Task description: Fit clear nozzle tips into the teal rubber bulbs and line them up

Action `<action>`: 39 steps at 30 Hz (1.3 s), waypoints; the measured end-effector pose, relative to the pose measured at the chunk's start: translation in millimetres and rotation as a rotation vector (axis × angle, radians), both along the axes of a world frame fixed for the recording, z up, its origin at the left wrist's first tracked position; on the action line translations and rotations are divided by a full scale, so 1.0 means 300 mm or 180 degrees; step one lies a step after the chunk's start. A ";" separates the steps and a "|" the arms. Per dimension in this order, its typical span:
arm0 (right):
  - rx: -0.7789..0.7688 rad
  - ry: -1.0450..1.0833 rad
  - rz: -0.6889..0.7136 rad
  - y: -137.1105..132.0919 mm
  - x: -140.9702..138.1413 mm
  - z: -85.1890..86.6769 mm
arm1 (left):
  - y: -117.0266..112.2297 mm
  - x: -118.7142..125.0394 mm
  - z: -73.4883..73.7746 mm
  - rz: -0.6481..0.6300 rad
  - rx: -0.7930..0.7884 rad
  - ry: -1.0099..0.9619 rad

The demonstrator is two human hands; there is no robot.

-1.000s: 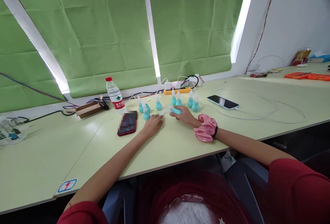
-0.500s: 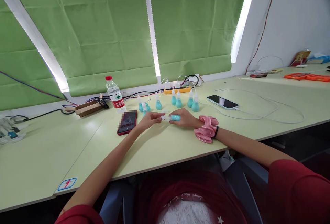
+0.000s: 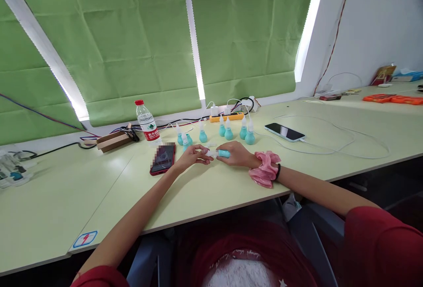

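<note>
My right hand [image 3: 236, 154] is closed around the teal bulb [image 3: 224, 154] of a small nasal aspirator, which lies sideways just above the table. The fingers of my left hand [image 3: 193, 155] pinch the whitish, see-through nozzle [image 3: 210, 153] at the other end of it. Whether nozzle and bulb are fully joined is too small to tell. Behind my hands stand several more teal aspirators with pointed clear tips, among them one aspirator [image 3: 202, 136] in the middle and another aspirator [image 3: 250, 137] at the right. A teal bulb [image 3: 189, 139] without a visible tip is in the left cluster.
A dark phone in a red case [image 3: 163, 158] lies left of my left hand, with a water bottle [image 3: 148, 124] behind it. On the right rests a charging phone [image 3: 284, 132] with a looped white cable. A yellow power strip [image 3: 226, 117] and a cardboard tray [image 3: 114, 140] line the back.
My left fingers have shifted their grip on the nozzle, with the lower fingers now spread further under it. The right hand keeps hold of the bulb almost in place.
</note>
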State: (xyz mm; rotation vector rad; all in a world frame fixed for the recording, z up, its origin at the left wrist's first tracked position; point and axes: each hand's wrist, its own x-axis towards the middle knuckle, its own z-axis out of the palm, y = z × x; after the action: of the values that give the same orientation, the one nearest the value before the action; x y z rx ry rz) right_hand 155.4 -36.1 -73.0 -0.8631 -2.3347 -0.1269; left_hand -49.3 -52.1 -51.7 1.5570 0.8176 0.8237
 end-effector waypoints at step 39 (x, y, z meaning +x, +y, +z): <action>-0.3816 0.1271 0.1608 -0.068 -0.005 0.108 | -0.045 0.041 0.038 0.0246 0.0548 -0.0164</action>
State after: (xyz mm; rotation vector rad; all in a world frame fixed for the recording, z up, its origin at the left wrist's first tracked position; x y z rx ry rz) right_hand 153.8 -56.5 -40.5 -0.6385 -2.0093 1.6125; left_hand -37.0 -65.5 -40.4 1.6556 0.7904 1.0086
